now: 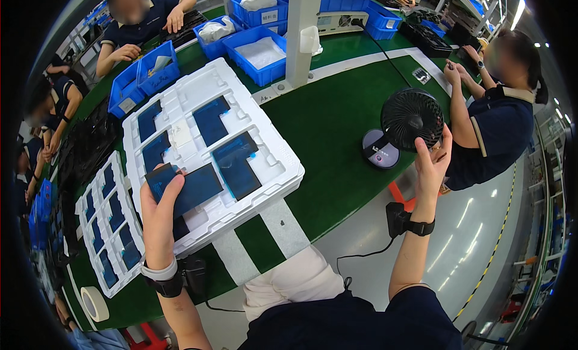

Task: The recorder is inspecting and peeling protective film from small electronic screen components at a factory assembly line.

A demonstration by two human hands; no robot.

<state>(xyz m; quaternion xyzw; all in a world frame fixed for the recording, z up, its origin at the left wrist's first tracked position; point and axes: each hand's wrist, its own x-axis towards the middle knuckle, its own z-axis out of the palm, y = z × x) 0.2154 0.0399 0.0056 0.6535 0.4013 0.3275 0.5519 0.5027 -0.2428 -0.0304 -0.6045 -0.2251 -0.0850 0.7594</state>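
At about nine o'clock on the green worktop [337,127] lies a second white tray [102,229] filled with dark blue panels, and a roll of tape [94,303] sits near seven o'clock. Just right of that, the left hand [159,208] closes its fingers over the near corner of a dark L-shaped panel [189,190], which rests in the front pocket of the big white foam tray [265,139]; three more panels lie in the pockets beyond it, toward eleven o'clock. To my eye the step in hand is lifting that panel out of its pocket, or seating it there; I cannot tell which. Either way the next move calls for a level lift by the edges, since the pocket walls hug the panel. Over at three o'clock the right hand [432,163] is raised off the worktop's edge, fingers loosely curled, just beside a small black desk fan [409,118]; whether it grips anything I cannot tell. Blue bins [259,49] stand at twelve o'clock.
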